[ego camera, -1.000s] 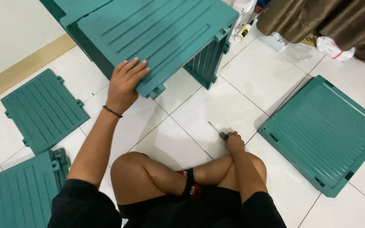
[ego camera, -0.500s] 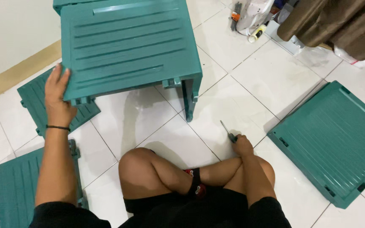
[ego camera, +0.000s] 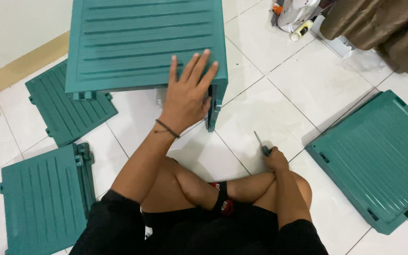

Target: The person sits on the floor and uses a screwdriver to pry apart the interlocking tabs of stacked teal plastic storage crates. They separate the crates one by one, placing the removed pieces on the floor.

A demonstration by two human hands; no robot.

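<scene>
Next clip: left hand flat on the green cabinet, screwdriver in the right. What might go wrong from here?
1. The left hand presses near the front edge of the cabinet, above a side panel; the half-built frame may tip or flex.
2. The screwdriver in the right hand points forward near the crossed legs; a slip might jab a leg or scratch the tile.
3. Loose panels lie close by, easy to knock.
</scene>
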